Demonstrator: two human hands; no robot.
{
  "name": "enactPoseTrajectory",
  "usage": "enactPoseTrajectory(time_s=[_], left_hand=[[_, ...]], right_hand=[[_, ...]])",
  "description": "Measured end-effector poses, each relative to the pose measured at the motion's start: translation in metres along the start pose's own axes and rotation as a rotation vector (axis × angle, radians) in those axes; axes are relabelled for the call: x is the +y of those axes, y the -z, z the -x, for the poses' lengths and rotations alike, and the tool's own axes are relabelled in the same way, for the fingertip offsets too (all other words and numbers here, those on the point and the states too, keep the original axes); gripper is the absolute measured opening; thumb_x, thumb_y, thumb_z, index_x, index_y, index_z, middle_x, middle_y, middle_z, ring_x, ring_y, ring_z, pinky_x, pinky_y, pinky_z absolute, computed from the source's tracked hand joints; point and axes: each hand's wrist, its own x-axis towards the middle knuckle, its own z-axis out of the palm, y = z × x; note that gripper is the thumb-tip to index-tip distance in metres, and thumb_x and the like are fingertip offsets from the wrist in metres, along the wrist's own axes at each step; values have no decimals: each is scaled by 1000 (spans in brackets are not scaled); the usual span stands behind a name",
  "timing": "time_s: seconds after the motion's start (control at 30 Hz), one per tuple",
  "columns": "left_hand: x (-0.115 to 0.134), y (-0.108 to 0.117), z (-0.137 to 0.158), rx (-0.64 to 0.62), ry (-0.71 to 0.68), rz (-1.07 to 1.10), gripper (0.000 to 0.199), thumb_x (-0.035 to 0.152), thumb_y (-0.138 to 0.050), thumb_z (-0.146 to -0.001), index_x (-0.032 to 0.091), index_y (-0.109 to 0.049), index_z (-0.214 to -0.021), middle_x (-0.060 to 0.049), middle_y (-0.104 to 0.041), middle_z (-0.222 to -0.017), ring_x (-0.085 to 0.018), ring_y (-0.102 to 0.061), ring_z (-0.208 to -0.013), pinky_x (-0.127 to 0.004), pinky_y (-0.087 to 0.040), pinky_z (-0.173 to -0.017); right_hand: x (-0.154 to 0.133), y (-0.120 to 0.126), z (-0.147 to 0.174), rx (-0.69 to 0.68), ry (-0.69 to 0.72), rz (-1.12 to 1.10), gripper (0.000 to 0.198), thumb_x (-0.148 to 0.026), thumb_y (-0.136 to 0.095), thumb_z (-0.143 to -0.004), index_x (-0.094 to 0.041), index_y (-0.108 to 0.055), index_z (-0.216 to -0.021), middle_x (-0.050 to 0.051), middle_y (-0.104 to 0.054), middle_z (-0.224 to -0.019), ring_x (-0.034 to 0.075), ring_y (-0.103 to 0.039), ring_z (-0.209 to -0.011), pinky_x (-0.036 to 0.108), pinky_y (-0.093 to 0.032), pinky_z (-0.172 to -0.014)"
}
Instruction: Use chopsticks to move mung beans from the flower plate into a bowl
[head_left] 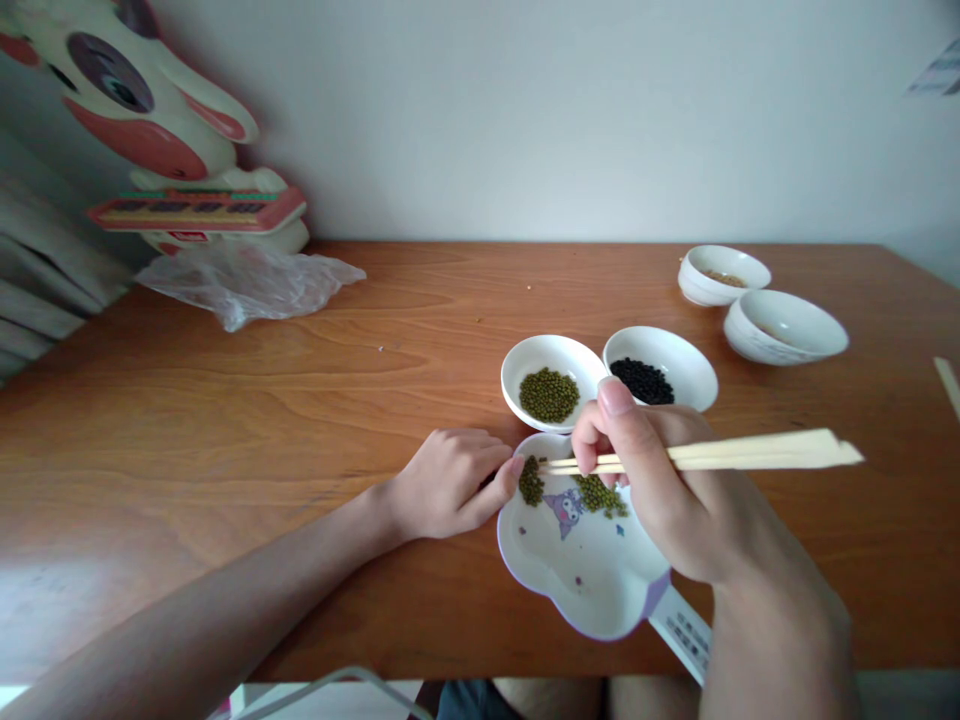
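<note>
My right hand (679, 490) is closed around a pair of light wooden chopsticks (750, 452). Their tips touch green mung beans (531, 484) near the left edge of a white flower-shaped plate (600, 590) with a purple rim and a cartoon figure. A second group of mung beans (598, 497) lies on the plate, partly hidden by the right hand. My left hand (456, 482) has curled fingers, its thumb gripping the plate's left rim. Just behind the plate are a white bowl (516, 385) of mung beans and another white bowl (694, 372) holding black beans.
Two more white bowls (697, 290) (787, 345) stand at the back right; contents are only partly visible. A crumpled plastic bag (247, 285) lies at the back left before a cow-shaped toy keyboard (202, 212). A paper label (682, 630) lies under the plate's lower right edge.
</note>
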Motion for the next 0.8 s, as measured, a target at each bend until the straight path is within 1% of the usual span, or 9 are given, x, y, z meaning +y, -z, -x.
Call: enactPoseTrajectory(time_s=[0.17, 0.4, 0.8], left_hand=[[0, 0, 0, 0, -5, -5, 43, 34, -31, -113, 19, -53, -79, -3, -62, -74, -16, -56, -67, -31, -40, -66], [0, 0, 1, 1, -5, -5, 42, 33, -32, -113, 19, -53, -79, -3, -63, -75, -16, -56, -68, -31, -40, -67], [0, 1, 0, 18, -6, 3, 43, 33, -32, -112, 19, -54, -78, -3, -63, -74, -15, -56, -66, -31, -40, -66]], right_hand=[[-1, 1, 0, 14, 11, 16, 70, -65, -23, -110, -21, -56, -67, -1, -55, -60, 14, -51, -59, 33, -32, -60], [-1, 1, 1, -14, 7, 38, 72, -67, -18, -109, -21, -52, -65, 0, -51, -60, 14, -49, -60, 35, -27, -58], [-2, 0, 0, -15, 32, 28, 70, -64, -20, -110, -21, -52, -66, -1, -51, -61, 14, -49, -60, 34, -29, -59]])
